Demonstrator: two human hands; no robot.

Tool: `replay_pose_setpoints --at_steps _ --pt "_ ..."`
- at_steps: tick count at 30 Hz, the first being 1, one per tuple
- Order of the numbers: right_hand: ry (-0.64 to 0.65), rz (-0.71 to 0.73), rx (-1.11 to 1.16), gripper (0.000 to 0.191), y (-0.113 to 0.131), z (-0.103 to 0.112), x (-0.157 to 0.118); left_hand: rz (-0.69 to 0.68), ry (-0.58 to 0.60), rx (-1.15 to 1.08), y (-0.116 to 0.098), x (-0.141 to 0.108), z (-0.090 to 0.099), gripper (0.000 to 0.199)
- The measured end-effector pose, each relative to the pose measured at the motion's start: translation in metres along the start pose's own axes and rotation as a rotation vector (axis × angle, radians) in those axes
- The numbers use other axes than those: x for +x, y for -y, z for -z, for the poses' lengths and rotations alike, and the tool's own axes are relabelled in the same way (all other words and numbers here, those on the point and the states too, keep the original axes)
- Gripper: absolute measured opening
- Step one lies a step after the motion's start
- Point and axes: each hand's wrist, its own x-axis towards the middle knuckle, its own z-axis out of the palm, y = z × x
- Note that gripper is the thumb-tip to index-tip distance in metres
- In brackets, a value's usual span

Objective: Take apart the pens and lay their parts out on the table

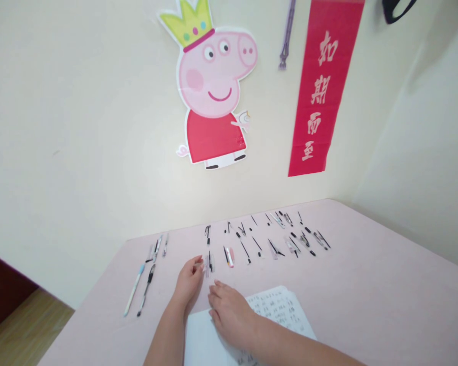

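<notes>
My left hand (190, 278) is above the pink table, its fingers curled, right beside a clear pen barrel (207, 266) and a dark pen part (210, 262); whether it touches them is too small to tell. My right hand (230, 311) lies palm down over an open notebook (202, 335), fingers extended toward the left, with nothing visible in it. Handwriting covers the notebook's right page. Just beyond the hands lie a white and pink pen piece (229, 257) and a black refill (245, 251).
Several disassembled pens and caps (277, 247) lie in rows toward the back right of the table (366, 284). At left are a blue and white pen (134, 291) and a black clear pen (146, 290). A wall rises behind, with a pig cutout (213, 101) and red banner (328, 86).
</notes>
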Motion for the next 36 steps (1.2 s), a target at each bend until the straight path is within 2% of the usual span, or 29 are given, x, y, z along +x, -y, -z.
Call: replay_pose_setpoints --at_steps 8,17,20,23,27,30,33,36 --pt "0.018 -0.048 0.102 0.041 0.002 -0.011 -0.018 0.001 -0.025 -0.003 0.005 0.000 -0.003 0.039" --pt "0.013 -0.054 0.139 0.040 0.004 -0.009 -0.025 -0.023 -0.051 0.086 -0.002 -0.004 -0.002 0.035" --pt "0.000 -0.053 0.149 0.037 0.003 -0.007 -0.024 -0.027 -0.062 0.099 -0.004 -0.005 -0.003 0.035" --pt "-0.041 -0.057 0.201 0.026 0.000 -0.006 -0.022 -0.048 -0.086 0.114 -0.003 -0.004 -0.001 0.035" --pt "-0.132 -0.076 0.255 0.004 -0.009 -0.006 -0.017 -0.119 -0.195 0.376 0.002 -0.001 0.021 0.033" --pt "-0.177 -0.107 0.245 0.012 -0.016 -0.008 -0.013 -0.143 -0.369 0.715 0.006 -0.002 0.049 0.031" --pt "-0.188 -0.121 0.239 0.020 -0.021 -0.011 -0.010 -0.060 -0.433 0.965 0.010 -0.006 0.074 0.033" --pt "-0.180 -0.117 0.243 0.026 -0.024 -0.013 -0.009 0.075 -0.465 1.054 0.014 -0.010 0.085 0.032"
